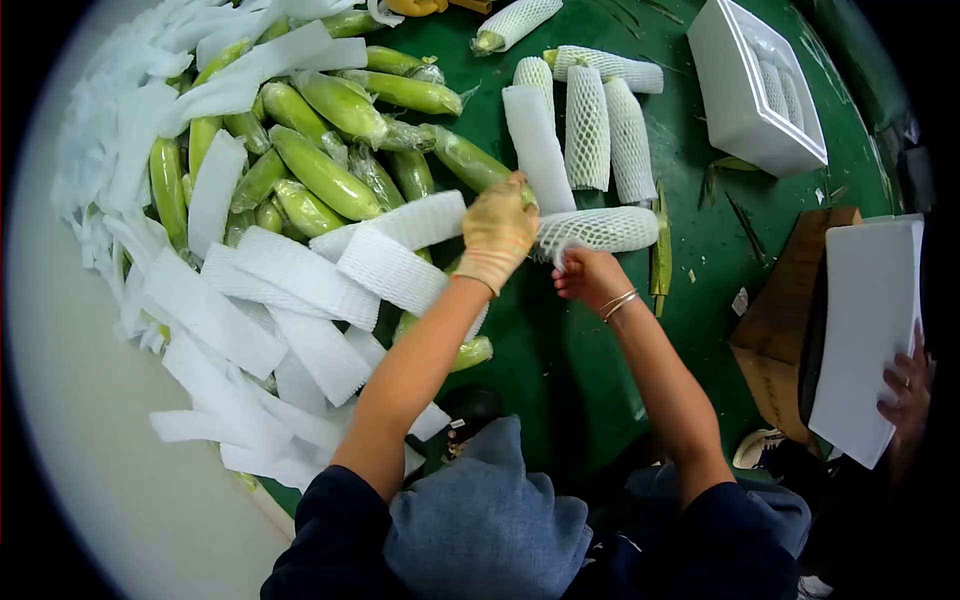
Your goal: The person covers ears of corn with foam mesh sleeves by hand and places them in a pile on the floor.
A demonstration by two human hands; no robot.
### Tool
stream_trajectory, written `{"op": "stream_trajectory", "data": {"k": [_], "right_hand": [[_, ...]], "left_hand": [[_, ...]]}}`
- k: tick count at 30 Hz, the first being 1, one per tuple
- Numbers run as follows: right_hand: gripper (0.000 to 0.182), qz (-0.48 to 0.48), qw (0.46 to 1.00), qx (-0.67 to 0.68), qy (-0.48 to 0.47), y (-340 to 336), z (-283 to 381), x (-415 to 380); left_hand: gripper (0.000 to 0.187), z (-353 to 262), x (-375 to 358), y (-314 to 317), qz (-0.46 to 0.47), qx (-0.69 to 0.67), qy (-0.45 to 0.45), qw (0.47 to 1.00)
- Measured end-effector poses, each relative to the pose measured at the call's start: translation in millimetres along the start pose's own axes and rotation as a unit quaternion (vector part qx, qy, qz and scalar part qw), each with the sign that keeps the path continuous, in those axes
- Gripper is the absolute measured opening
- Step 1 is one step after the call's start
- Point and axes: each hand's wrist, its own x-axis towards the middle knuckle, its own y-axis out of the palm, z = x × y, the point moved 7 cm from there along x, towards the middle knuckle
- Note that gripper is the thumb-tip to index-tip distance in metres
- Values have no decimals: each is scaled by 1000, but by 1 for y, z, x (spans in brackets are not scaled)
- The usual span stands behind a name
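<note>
My left hand (498,232), in a yellowish glove, is closed over the lower end of a plastic-wrapped ear of corn (465,158). Just to its right lies an ear in a white foam net sleeve (610,229), on its side. My right hand (590,275), bare with bracelets at the wrist, has its fingers curled at the loose left end of that sleeve and seems to pinch it. Above my hands are a flat white foam sleeve (538,148) and several netted ears (587,130). The left glove hides the tip of the wrapped ear.
Wrapped green ears (322,172) and flat foam sleeves (215,315) pile up on the left. A white foam box (745,105) holding netted ears stands at the back right. Near the right edge, another person's hand (908,385) holds a white panel (868,325) beside a cardboard box (775,370).
</note>
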Motion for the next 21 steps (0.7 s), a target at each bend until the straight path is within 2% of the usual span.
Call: {"op": "stream_trajectory", "data": {"k": [1, 2, 3, 4, 5, 6, 7, 8, 10, 12, 13, 14, 16, 18, 19, 20, 21], "right_hand": [[27, -36, 985, -153, -69, 10, 35, -23], [27, -88, 888, -377, -248, 15, 68, -36], [25, -196, 756, -510, -361, 28, 104, -59], [29, -246, 711, -533, -386, 40, 133, -68], [51, -278, 646, -504, -501, 54, 159, -73], [78, -257, 609, -508, -552, 72, 179, -73], [91, -244, 626, -537, -510, 83, 183, -46], [92, -223, 667, -534, -470, 89, 182, -11], [88, -266, 707, -485, -441, 86, 200, 12], [85, -262, 717, -496, -413, 76, 206, 41], [79, -244, 701, -492, -455, 72, 209, 44], [72, -204, 706, -494, -464, 67, 215, 52], [70, -83, 800, -357, -475, 79, 217, -2], [61, 90, 905, -184, -372, 95, 188, -41], [55, 170, 921, -87, -340, 104, 162, -53], [49, 246, 921, 12, -301, 116, 139, -65], [45, 269, 926, 67, -257, 122, 115, -62]], "left_hand": [[46, 6, 9, -2, 42, 53, -16, 998], [49, 15, 10, -4, 82, 2, -25, 996], [51, 20, 7, -8, 90, 7, -9, 996], [52, 22, -1, -10, 100, 13, 7, 995], [52, 25, -9, -15, 130, 19, -20, 991], [46, 34, -17, -19, 104, 4, -13, 995], [42, 46, -26, -24, 79, -6, 0, 997], [39, 61, -38, -26, 56, -15, 13, 998], [31, 85, -76, -27, -39, -47, 88, 994], [26, 98, -106, -22, 109, -11, -45, 993], [26, 106, -122, -25, 90, -31, -48, 994], [28, 120, -137, -26, 72, -49, -46, 995], [34, 117, -145, -39, 186, 1, -124, 975], [26, 121, -143, -36, 275, 72, -137, 949], [26, 109, -136, -42, 281, 73, -135, 947], [28, 83, -115, -62, 172, 17, -110, 979], [30, 66, -94, -77, 59, -39, -83, 994]]}}
